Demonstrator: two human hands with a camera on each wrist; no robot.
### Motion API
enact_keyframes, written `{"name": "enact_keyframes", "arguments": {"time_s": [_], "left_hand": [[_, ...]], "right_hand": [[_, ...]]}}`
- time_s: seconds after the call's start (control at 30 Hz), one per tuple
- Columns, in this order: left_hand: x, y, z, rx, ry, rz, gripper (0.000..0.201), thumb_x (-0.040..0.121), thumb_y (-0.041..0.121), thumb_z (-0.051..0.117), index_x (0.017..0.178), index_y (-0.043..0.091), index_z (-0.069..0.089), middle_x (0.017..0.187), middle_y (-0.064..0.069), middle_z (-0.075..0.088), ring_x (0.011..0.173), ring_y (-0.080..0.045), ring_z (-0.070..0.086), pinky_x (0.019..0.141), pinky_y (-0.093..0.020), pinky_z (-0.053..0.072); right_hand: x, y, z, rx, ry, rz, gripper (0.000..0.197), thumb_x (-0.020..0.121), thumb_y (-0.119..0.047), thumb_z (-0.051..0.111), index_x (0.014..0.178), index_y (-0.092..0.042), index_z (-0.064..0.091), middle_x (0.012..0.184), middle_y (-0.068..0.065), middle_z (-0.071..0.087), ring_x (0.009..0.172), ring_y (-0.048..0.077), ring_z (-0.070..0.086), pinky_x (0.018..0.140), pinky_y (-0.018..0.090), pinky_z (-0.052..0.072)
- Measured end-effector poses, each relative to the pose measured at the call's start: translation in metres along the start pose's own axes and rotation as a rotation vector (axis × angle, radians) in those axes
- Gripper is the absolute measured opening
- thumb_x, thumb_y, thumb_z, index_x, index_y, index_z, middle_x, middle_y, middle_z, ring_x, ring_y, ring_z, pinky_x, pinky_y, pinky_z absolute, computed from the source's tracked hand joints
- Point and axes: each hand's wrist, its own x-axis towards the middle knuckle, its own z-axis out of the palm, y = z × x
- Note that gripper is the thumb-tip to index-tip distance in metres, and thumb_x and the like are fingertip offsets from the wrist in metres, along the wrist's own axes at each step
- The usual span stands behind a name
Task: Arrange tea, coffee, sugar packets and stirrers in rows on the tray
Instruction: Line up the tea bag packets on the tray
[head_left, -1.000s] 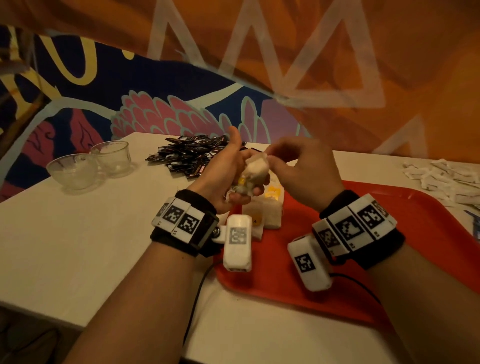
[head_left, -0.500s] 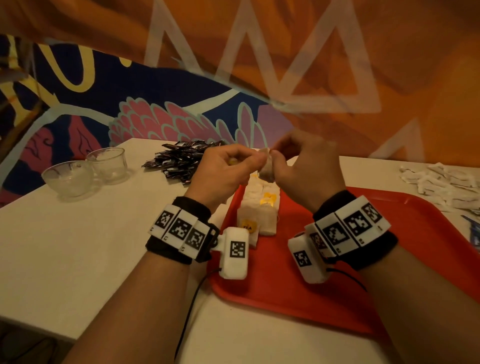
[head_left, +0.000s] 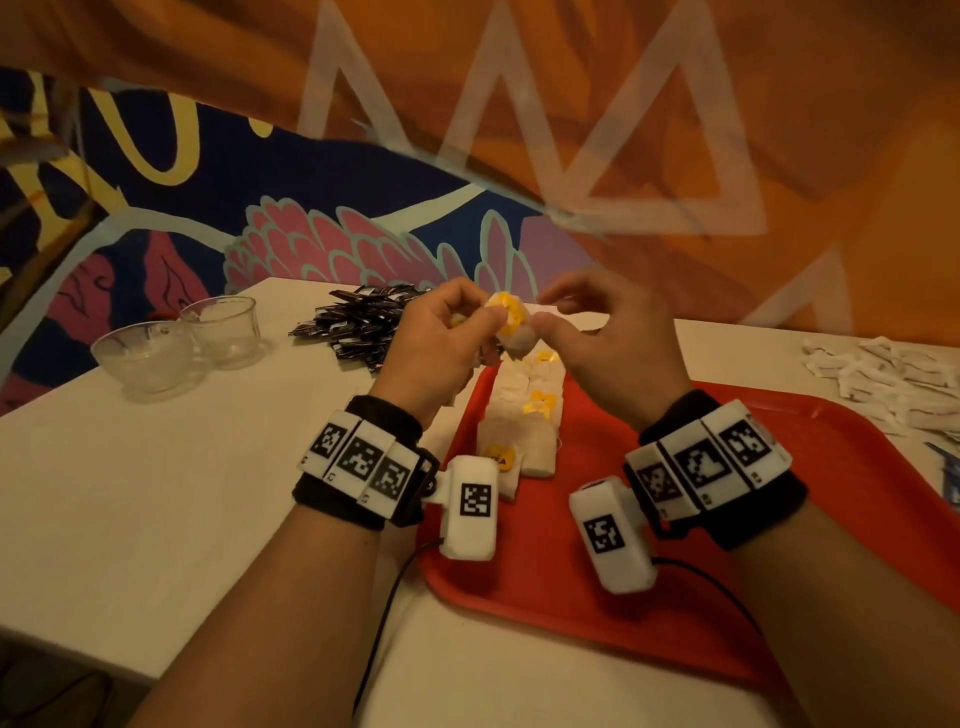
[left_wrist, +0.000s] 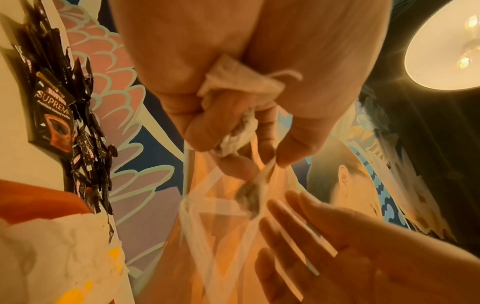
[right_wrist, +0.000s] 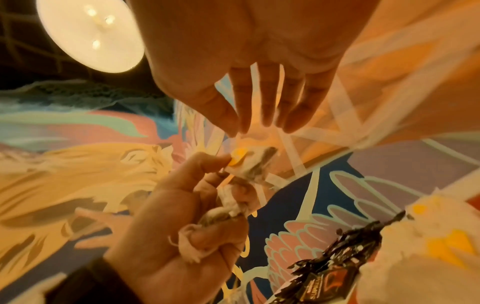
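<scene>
Above the far left corner of the red tray (head_left: 779, 519), both hands hold one tea bag (head_left: 511, 325) with a yellow tag. My left hand (head_left: 441, 332) pinches one side of it; the left wrist view shows that hand also clutching a bunch of more tea bags (left_wrist: 233, 92) in its curled fingers. My right hand (head_left: 597, 338) pinches the bag's other corner between thumb and forefinger (right_wrist: 233, 129). A row of tea bags (head_left: 524, 415) lies along the tray's left side. Black coffee packets (head_left: 358, 327) are heaped left of the tray, and white sugar packets (head_left: 883, 374) lie to its right.
Two small glass cups (head_left: 156, 353) stand at the table's far left. Something blue (head_left: 948, 467) shows at the right edge past the tray. A painted wall runs close behind the table. Cables trail from the wrist cameras across the tray's near edge.
One tea bag has come out of the bunch in my left hand, and its yellow tag now shows between the two hands. Both hands have risen a little.
</scene>
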Motion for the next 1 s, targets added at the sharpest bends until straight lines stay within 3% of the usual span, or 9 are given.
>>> {"name": "enact_keyframes", "arguments": {"time_s": [0.1, 0.17, 0.27, 0.4, 0.53, 0.7, 0.77, 0.87, 1.0], "left_hand": [[-0.001, 0.002, -0.001, 0.035, -0.036, 0.040, 0.006, 0.096, 0.013, 0.062, 0.093, 0.017, 0.061, 0.077, 0.000, 0.066, 0.063, -0.018, 0.062, 0.049, -0.022, 0.047], [-0.001, 0.003, -0.001, 0.033, -0.040, 0.074, 0.008, 0.095, 0.012, 0.063, 0.095, 0.020, 0.062, 0.080, 0.005, 0.068, 0.065, -0.013, 0.064, 0.057, -0.023, 0.054], [0.000, -0.001, -0.001, 0.028, -0.011, 0.107, 0.008, 0.094, 0.014, 0.065, 0.096, 0.021, 0.065, 0.082, 0.008, 0.070, 0.073, -0.015, 0.067, 0.069, -0.032, 0.060], [0.000, -0.003, 0.002, 0.073, 0.002, 0.127, 0.007, 0.093, 0.018, 0.067, 0.092, 0.025, 0.067, 0.084, 0.007, 0.068, 0.079, -0.015, 0.069, 0.072, -0.028, 0.060], [0.002, -0.004, 0.001, 0.070, 0.045, 0.118, 0.010, 0.092, 0.015, 0.068, 0.089, 0.024, 0.067, 0.084, 0.001, 0.065, 0.072, -0.006, 0.067, 0.063, -0.021, 0.057], [0.002, -0.003, 0.001, 0.123, 0.008, 0.084, 0.006, 0.093, 0.016, 0.067, 0.090, 0.021, 0.067, 0.077, 0.001, 0.062, 0.061, -0.001, 0.060, 0.055, -0.015, 0.049], [0.002, -0.002, 0.000, 0.106, 0.010, 0.041, 0.005, 0.095, 0.018, 0.065, 0.092, 0.015, 0.067, 0.070, 0.001, 0.061, 0.055, -0.002, 0.057, 0.050, -0.014, 0.044], [0.004, -0.003, -0.003, 0.049, 0.068, -0.028, 0.011, 0.097, 0.020, 0.063, 0.090, 0.012, 0.066, 0.063, 0.002, 0.057, 0.052, -0.005, 0.052, 0.046, -0.014, 0.041], [0.005, -0.005, -0.006, 0.025, 0.106, -0.082, 0.012, 0.097, 0.020, 0.063, 0.086, 0.016, 0.065, 0.062, 0.004, 0.056, 0.050, -0.005, 0.051, 0.041, -0.014, 0.037]], "right_hand": [[0.000, 0.002, 0.003, 0.134, -0.168, 0.110, 0.019, 0.090, -0.024, 0.070, 0.107, -0.029, 0.062, 0.109, -0.007, 0.070, 0.097, 0.010, 0.068, 0.078, 0.031, 0.057], [-0.002, 0.001, 0.004, 0.169, -0.241, 0.140, 0.014, 0.090, -0.023, 0.070, 0.101, -0.031, 0.065, 0.094, -0.003, 0.075, 0.081, 0.013, 0.073, 0.069, 0.033, 0.059], [-0.003, 0.002, 0.002, 0.156, -0.212, 0.106, 0.007, 0.090, -0.024, 0.071, 0.097, -0.025, 0.070, 0.083, -0.003, 0.076, 0.070, 0.011, 0.072, 0.059, 0.020, 0.051], [-0.002, 0.009, 0.003, 0.150, -0.185, 0.146, 0.013, 0.087, -0.028, 0.074, 0.093, -0.017, 0.076, 0.086, -0.001, 0.076, 0.079, 0.015, 0.072, 0.069, 0.034, 0.060], [-0.004, 0.012, 0.007, 0.124, -0.214, 0.191, 0.017, 0.084, -0.034, 0.076, 0.093, -0.020, 0.079, 0.089, -0.004, 0.075, 0.086, 0.015, 0.070, 0.079, 0.040, 0.060], [-0.008, 0.007, -0.002, 0.142, -0.301, 0.261, 0.009, 0.085, -0.025, 0.076, 0.081, -0.016, 0.077, 0.073, 0.002, 0.071, 0.069, 0.015, 0.065, 0.062, 0.029, 0.050], [-0.011, 0.008, -0.007, 0.153, -0.387, 0.340, 0.013, 0.085, -0.019, 0.076, 0.075, -0.011, 0.075, 0.067, 0.005, 0.068, 0.063, 0.014, 0.062, 0.058, 0.026, 0.048], [-0.015, 0.012, -0.010, 0.069, -0.525, 0.525, 0.017, 0.085, -0.012, 0.075, 0.088, 0.005, 0.071, 0.066, 0.009, 0.067, 0.054, 0.009, 0.062, 0.051, 0.020, 0.048], [-0.025, 0.021, -0.011, -0.072, -0.685, 0.727, 0.014, 0.086, -0.009, 0.074, 0.093, 0.002, 0.069, 0.068, 0.009, 0.070, 0.054, 0.008, 0.064, 0.052, 0.022, 0.052]]}}
